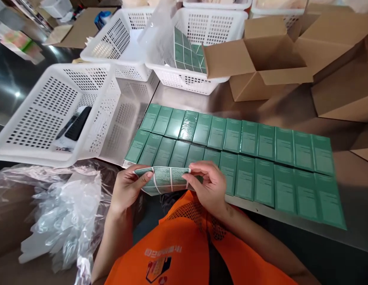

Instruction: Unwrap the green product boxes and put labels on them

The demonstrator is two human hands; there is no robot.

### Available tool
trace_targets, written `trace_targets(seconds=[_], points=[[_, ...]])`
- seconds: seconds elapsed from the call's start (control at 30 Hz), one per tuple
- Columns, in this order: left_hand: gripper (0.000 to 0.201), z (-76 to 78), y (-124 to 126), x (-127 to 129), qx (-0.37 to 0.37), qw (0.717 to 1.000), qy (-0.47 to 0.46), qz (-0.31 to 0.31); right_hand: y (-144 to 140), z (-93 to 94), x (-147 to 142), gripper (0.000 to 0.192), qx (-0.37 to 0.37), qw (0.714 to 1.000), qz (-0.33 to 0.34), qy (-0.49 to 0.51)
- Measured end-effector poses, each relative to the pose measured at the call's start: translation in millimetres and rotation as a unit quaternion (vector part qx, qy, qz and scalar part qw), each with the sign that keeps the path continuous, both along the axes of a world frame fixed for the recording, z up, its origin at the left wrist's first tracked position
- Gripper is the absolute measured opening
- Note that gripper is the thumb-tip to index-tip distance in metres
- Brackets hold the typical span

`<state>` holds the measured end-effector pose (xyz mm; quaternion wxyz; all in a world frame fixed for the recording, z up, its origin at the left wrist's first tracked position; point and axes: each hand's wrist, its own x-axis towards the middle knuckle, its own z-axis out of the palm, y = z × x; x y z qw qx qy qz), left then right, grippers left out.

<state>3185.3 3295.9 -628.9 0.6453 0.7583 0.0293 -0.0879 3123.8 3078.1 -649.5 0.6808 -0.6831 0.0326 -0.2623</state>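
Right now the sheet of green labels [163, 179] stretches sideways between both hands, left hand [128, 189] and right hand [208, 186] each pinching 1 end, just nearer than the green boxes [237, 158].

left hand [128, 188] + right hand [209, 186] | pinch label sheet [166, 180] | green boxes [246, 158] behind

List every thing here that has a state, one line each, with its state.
Sheet of green labels: held bent between left hand and right hand.
Flat green boxes: lying in two rows on the table.
Brown cardboard carton: flaps open.
Near white plastic basket: holds a black object.
Far white plastic basket: holds green label sheets.
Clear plastic wrap: crumpled.
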Motion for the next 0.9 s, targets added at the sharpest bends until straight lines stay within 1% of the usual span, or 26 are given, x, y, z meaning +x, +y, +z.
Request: trace_targets(seconds=[0.13,0.27,0.4,0.5,0.57,0.67,0.73,0.77,0.83,0.9], points=[[0.017,-5.7,-4.3,0.9,0.0,1.0,-0.004,0.011,-1.6,-2.7,-0.3,0.031,-0.005,0.998,0.015,0.053],[0.02,-5.8,-5.4,0.3,0.029,1.0,-0.005,0.004,-6.4,-1.3,-1.1,0.035,-0.027,0.993,0.051,0.101],[0.019,-3.7,-5.3,-0.2,0.053,0.998,-0.004,-0.023,-15.1,0.5,-1.1,0.033,-0.079,0.98,0.116,0.138],[0.011,-1.5,-7.2,-1.8,0.045,0.997,-0.05,-0.045,-21.2,1.1,-2.0,0.032,-0.123,0.967,0.167,0.149],[0.009,-0.4,-8.9,-3.9,0.042,0.996,-0.072,-0.04,-24.3,1.4,-3.5,0.032,-0.148,0.958,0.184,0.163],[0.014,1.3,-11.7,-7.2,0.056,0.997,-0.051,-0.008,-27.6,1.2,-5.7,0.024,-0.179,0.951,0.174,0.181],[0.015,3.6,-13.9,-7.9,0.07,0.997,-0.029,0.006,-29.0,0.6,-6.8,0.016,-0.216,0.948,0.157,0.172],[0.015,5.2,-15.2,-7.5,0.075,0.997,-0.022,0.01,-29.6,0.6,-7.3,0.015,-0.242,0.946,0.148,0.154],[0.015,9.1,-17.7,-5.1,0.085,0.996,-0.008,0.025,-31.1,2.4,-9.2,0.019,-0.306,0.939,0.131,0.09],[0.015,13.0,-20.1,-1.0,0.088,0.995,0.014,0.046,-34.3,7.6,-12.9,0.019,-0.345,0.929,0.133,0.001]])
